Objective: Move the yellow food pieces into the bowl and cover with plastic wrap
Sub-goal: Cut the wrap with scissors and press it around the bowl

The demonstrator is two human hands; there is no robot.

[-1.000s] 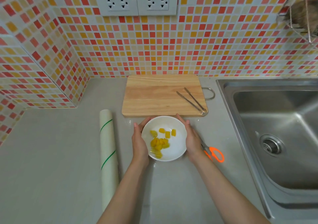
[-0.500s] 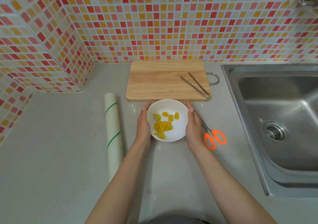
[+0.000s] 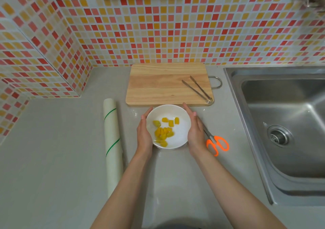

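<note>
L hand [image 3: 144, 136] and R hand [image 3: 194, 135] cup the white bowl [image 3: 182, 132] w/ fingers straight, flat against its sides, same hold as 1 s ago. Yellow food pieces [image 3: 164, 131] all inside; glossy film seems stretched over them, so prob. sealing the rim. Wrap roll [image 3: 112, 140] left, scissors [image 3: 216, 143] right. Beyond, cutting board [image 3: 158, 84] w/ tongs [image 3: 197, 90], bare of food.

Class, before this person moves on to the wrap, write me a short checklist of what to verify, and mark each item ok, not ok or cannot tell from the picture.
1. Yellow pieces all in the bowl: ok, the board shows none.
2. Bowl steadied: ok, left hand and right hand flank it.
3. Wrap roll within reach: ok, left of the bowl.
4. Scissors at hand: ok.
5. Bowl already covered: cannot tell.
6. Tongs out of the way: ok, on the board.
</note>
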